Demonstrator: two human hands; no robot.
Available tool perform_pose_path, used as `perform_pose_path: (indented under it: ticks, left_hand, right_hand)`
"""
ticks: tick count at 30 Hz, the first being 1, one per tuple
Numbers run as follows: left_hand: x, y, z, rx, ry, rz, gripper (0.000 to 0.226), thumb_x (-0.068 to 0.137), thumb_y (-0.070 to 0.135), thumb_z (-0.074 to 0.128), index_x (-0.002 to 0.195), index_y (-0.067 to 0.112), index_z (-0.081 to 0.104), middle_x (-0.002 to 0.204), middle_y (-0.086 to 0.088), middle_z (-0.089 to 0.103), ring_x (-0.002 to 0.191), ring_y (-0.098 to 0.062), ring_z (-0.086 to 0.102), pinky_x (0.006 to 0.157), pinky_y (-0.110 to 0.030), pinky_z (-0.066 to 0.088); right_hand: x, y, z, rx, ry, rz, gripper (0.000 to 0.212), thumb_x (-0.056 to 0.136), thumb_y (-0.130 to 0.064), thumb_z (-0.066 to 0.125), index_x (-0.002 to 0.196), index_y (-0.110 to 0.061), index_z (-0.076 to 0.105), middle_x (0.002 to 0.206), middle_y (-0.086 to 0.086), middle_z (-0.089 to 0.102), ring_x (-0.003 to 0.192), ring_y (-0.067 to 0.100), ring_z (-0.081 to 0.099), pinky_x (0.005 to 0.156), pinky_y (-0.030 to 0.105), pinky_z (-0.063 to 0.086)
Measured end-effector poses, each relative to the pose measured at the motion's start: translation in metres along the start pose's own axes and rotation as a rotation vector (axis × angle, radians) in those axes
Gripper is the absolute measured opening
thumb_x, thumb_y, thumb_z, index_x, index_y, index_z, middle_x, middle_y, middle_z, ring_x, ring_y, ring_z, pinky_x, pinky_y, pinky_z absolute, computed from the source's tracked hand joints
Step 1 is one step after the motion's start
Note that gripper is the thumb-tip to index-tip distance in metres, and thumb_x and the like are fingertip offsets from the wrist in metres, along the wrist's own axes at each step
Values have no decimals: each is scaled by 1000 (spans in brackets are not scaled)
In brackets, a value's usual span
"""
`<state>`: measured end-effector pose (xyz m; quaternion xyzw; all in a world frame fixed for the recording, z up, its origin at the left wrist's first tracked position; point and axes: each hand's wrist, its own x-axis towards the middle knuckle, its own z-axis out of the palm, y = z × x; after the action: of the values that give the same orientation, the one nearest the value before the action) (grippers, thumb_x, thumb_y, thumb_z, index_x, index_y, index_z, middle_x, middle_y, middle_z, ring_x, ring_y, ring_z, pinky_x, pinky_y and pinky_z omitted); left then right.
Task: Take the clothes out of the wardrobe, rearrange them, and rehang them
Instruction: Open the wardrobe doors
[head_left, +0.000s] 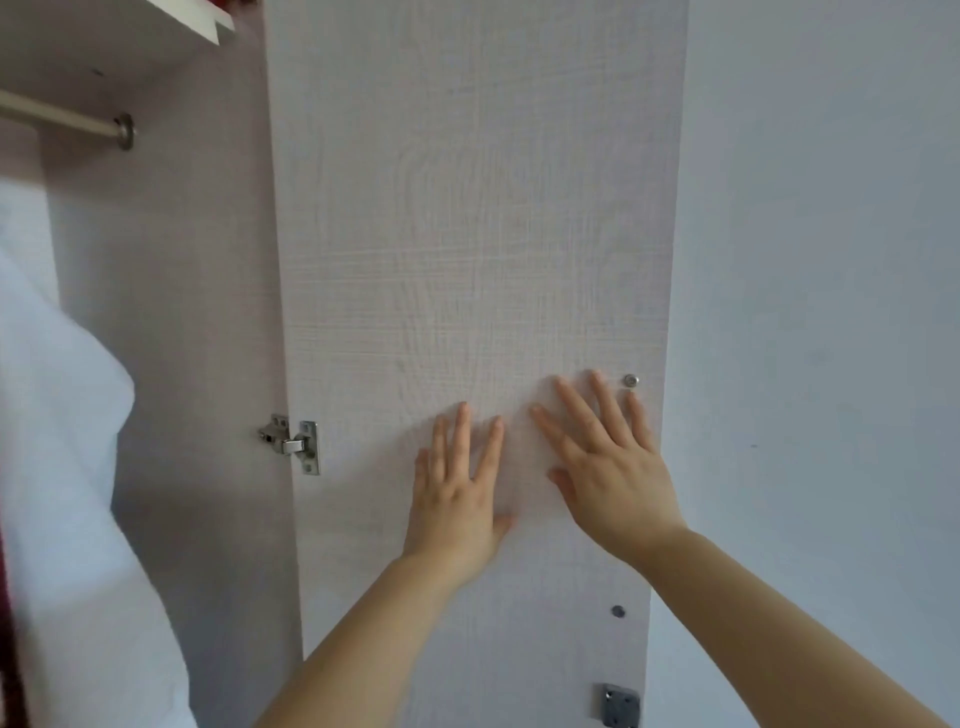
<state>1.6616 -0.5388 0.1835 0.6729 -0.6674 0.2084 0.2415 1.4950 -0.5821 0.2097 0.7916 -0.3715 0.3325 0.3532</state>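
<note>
On the inner face of the wardrobe door (467, 234), I am pressing left hand (457, 499) and right hand (613, 478) flat, fingers straight, gripping nothing, aiming for an even push away from the hinge (291, 441); the white garment (62, 415) is hanging at left.

White garment (62, 415): runs off the left edge, and how it hangs can't be seen.
Rail (62, 122): only its right end shows.
Shelf (104, 31): cut by the top edge.
Dark red strip (6, 597): a sliver at the left edge; can't tell what it is.
Door (467, 208): top and bottom are cut off.
Metal plate (616, 705): lower part is lost below the frame.
Palms: the left hand (457, 499) and right hand (608, 478) lie flat on the door, undersides hidden.
</note>
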Motion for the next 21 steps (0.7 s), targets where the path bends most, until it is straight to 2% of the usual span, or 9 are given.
perform_pose_path:
  ticks: [2,3,5,7,11,14,18,20,21]
  left_hand:
    - [6,-5,15,4,63,20,106,85,48,56,129,31,-39,137,-3,-50,137,-31,-28,115,-51,2]
    - [8,-7,21,18,128,36,113,78,49,64,137,30,-31,146,-6,-38,139,-33,-20,114,-54,8]
    - [10,-12,31,-14,237,60,121,60,49,79,148,24,0,154,-11,-3,139,-34,4,106,-57,21]
    - [12,-18,37,-3,267,73,119,54,51,81,147,24,12,153,-11,8,138,-33,10,104,-57,24]
    - [9,-23,34,25,309,92,112,59,58,74,146,29,10,153,-9,9,138,-32,10,105,-56,24]
    - [-2,-31,25,24,336,75,94,67,51,72,142,26,23,150,-11,21,134,-30,22,104,-50,30]
    - [-35,-58,15,56,333,-109,67,73,37,65,131,20,37,137,-14,44,124,-28,37,98,-45,40]
    - [-59,-70,4,116,270,-205,61,80,36,59,135,21,37,141,-11,40,127,-28,38,102,-42,36]
    - [-72,-75,-2,127,227,-270,59,86,36,56,140,22,34,146,-7,33,132,-26,33,107,-40,30]
  right_hand:
    - [-1,3,9,13,55,-2,55,87,-37,43,141,-26,38,152,1,25,142,30,12,114,48,8]
    - [-1,5,12,25,78,-1,55,86,-38,42,140,-27,37,152,1,25,142,30,12,115,48,8]
    - [0,6,17,36,119,-4,55,86,-37,44,140,-26,40,152,2,27,141,31,14,115,48,9]
    - [1,4,20,35,152,3,53,85,-36,49,138,-26,45,150,5,31,141,33,17,114,50,11]
    - [5,-15,23,107,262,56,47,82,-26,54,129,-24,55,145,11,40,138,36,21,114,51,9]
    - [8,-39,25,210,301,21,46,76,-14,56,122,-18,60,138,13,47,135,34,27,113,51,11]
    - [9,-71,30,392,299,-87,41,77,-15,46,112,-11,65,126,14,57,126,32,38,112,50,17]
    - [11,-90,34,510,268,-161,40,76,-17,44,110,-10,66,121,13,59,120,32,42,111,50,20]
    - [11,-101,38,568,252,-199,41,76,-17,43,110,-10,65,118,13,59,118,31,44,110,50,22]
